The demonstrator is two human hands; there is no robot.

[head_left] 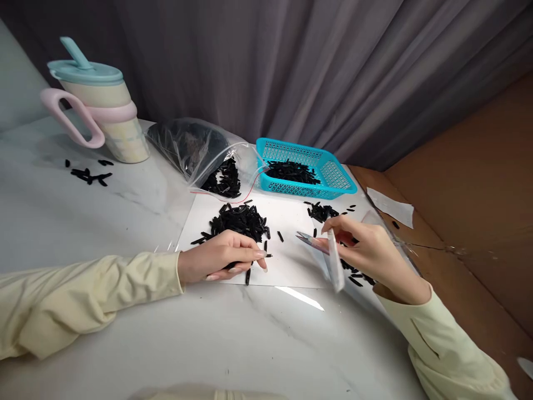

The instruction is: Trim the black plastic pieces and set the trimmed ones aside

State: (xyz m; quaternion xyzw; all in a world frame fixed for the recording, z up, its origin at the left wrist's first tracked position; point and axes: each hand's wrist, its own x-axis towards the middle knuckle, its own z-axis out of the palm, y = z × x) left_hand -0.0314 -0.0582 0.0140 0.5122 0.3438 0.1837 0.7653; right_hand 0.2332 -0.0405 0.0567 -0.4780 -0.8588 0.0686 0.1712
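My left hand (233, 253) is closed over the near edge of the heap, thumb and fingers together around a small black ribbed plastic piece (268, 255) whose end shows at the fingertips. More of these pieces lie partly hidden under that hand. Behind it, a heap of black pieces (239, 221) rests on a white sheet (287, 266). My right hand (362, 244) grips a pair of small scissors (308, 239) with a whitish handle, blurred by motion. Their metal blades point left, slightly apart, with no piece between them. A second pile (322, 211) lies beyond this hand, and more pieces lie under it.
A blue mesh basket (308, 191) of black pieces stands at the back. Left of it lies an open clear bag (187, 150) spilling pieces. A lidded tumbler (120, 130) with a pink handle stands back left, near scattered pieces (89, 176). Cardboard (466, 222) borders the right.
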